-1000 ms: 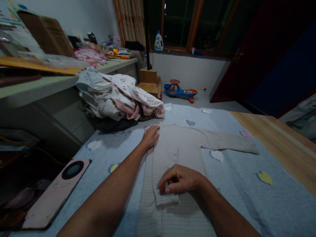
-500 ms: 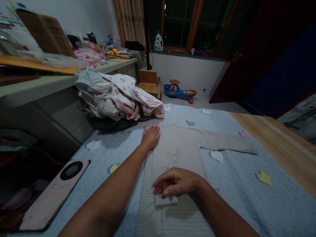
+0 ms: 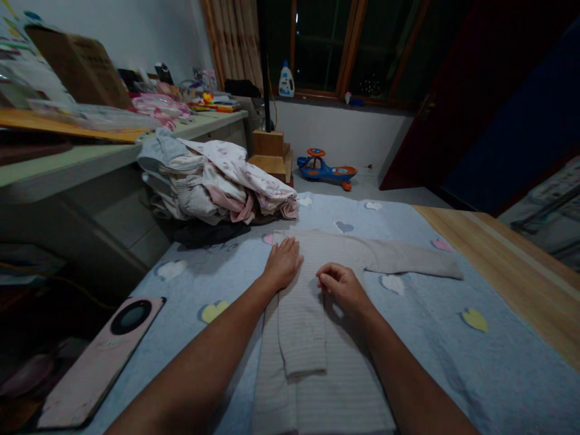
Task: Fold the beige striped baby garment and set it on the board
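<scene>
A pale striped long-sleeved top (image 3: pixel 342 368) lies spread on the bed. Its left sleeve (image 3: pixel 302 338) is folded in over the body, with the cuff toward me. The other sleeve (image 3: pixel 414 258) stretches out to the right. My left hand (image 3: pixel 283 264) rests flat and open on the shoulder end of the folded sleeve. Beside that sleeve's inner edge, my right hand (image 3: pixel 342 289) is just over the top's chest. Its thumb and fingers are curled together; whether any cloth is between them is hidden.
A heap of clothes (image 3: pixel 217 181) sits at the far left of the bed, beside a cluttered desk (image 3: pixel 67 172). A pink phone (image 3: pixel 102 362) lies on the patterned blue bed cover (image 3: pixel 421 326) at left. Bare wood (image 3: pixel 512 260) borders the right. A ride-on toy (image 3: pixel 326 171) stands beyond.
My right hand has moved from the cuff up to the upper part of the folded sleeve, its fingers more closed. My left hand has slid slightly toward me and right on the shoulder.
</scene>
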`<state>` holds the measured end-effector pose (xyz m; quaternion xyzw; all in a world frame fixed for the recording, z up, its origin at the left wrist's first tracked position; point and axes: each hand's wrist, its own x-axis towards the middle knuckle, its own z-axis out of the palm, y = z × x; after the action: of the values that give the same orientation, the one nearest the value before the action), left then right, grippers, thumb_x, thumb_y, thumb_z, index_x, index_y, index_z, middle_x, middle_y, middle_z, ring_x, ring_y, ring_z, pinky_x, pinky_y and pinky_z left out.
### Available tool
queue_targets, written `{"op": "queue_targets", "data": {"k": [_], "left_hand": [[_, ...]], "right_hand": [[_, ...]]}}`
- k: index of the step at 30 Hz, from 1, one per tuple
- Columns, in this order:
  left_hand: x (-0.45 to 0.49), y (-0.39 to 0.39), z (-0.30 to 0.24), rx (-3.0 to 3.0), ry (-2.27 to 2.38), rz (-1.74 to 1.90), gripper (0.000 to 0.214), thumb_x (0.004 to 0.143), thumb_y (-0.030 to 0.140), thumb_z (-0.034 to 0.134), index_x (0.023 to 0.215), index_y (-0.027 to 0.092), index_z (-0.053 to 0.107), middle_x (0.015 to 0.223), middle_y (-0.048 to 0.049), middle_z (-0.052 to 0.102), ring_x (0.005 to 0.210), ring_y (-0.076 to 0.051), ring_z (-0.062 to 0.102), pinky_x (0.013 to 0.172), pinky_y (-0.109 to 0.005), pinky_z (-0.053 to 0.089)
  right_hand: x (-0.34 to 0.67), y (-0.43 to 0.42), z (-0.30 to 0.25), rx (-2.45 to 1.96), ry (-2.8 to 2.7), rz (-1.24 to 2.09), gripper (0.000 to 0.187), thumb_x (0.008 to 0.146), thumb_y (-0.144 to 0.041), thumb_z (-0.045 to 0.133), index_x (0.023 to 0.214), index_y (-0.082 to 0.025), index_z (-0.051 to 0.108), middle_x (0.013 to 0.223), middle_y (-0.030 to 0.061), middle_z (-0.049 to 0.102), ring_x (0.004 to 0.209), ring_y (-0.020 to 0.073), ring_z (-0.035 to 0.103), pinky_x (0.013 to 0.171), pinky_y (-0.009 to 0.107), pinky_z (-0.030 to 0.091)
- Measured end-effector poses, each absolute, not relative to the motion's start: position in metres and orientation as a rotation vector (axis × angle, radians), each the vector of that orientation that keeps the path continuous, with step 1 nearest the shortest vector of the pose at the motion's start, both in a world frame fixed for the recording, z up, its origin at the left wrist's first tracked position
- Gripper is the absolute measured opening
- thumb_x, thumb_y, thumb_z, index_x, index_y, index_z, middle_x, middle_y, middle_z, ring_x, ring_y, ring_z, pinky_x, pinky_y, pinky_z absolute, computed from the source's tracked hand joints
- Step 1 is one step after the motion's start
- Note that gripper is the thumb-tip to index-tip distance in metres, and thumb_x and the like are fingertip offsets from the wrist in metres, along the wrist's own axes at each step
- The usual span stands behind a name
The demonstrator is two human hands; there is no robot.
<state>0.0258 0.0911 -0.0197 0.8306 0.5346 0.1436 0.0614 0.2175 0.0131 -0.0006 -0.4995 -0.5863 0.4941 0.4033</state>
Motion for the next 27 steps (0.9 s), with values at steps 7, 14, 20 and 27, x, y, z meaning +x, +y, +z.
{"op": "queue_targets", "data": {"k": [7, 14, 20, 27], "left_hand": [[0.029, 0.089, -0.026, 2.454, 1.628, 0.422, 0.055, 0.1, 0.042, 0.036, 0.15, 0.019, 0.039, 0.159, -0.015, 0.036, 0.15, -0.028, 0.027, 0.12, -0.054, 0.023], [0.028, 0.089, -0.024, 2.446, 1.617, 0.409, 0.054, 0.101, 0.041, 0.033, 0.149, 0.018, 0.039, 0.16, -0.0141, 0.035, 0.15, -0.028, 0.026, 0.12, -0.054, 0.023], [0.027, 0.089, -0.023, 2.459, 1.622, 0.407, 0.053, 0.101, 0.041, 0.033, 0.149, 0.019, 0.041, 0.159, -0.0139, 0.036, 0.149, -0.028, 0.029, 0.119, -0.054, 0.024], [0.027, 0.09, -0.026, 2.471, 1.625, 0.392, 0.054, 0.101, 0.042, 0.031, 0.149, 0.019, 0.04, 0.16, -0.0139, 0.035, 0.15, -0.028, 0.027, 0.119, -0.054, 0.023]], "right_hand": [[0.229, 0.03, -0.011, -1.756, -2.073, 0.32, 0.032, 0.082, -0.012, 0.057, 0.113, -0.015, 0.065, 0.11, 0.0113, 0.064, 0.104, 0.022, 0.054, 0.095, 0.033, 0.038], [0.225, 0.047, 0.001, -1.8, -2.241, 0.37, 0.034, 0.084, -0.017, 0.062, 0.118, -0.017, 0.066, 0.104, 0.0095, 0.063, 0.097, 0.0207, 0.054, 0.087, 0.028, 0.036], [0.214, 0.05, -0.01, -1.716, -2.134, 0.287, 0.024, 0.089, -0.013, 0.056, 0.108, -0.014, 0.07, 0.097, 0.0089, 0.064, 0.094, 0.0196, 0.054, 0.088, 0.028, 0.038], [0.208, 0.05, -0.018, -1.744, -2.149, 0.158, 0.024, 0.091, -0.012, 0.052, 0.106, -0.016, 0.071, 0.099, 0.01, 0.064, 0.098, 0.0221, 0.053, 0.09, 0.029, 0.037]]}}
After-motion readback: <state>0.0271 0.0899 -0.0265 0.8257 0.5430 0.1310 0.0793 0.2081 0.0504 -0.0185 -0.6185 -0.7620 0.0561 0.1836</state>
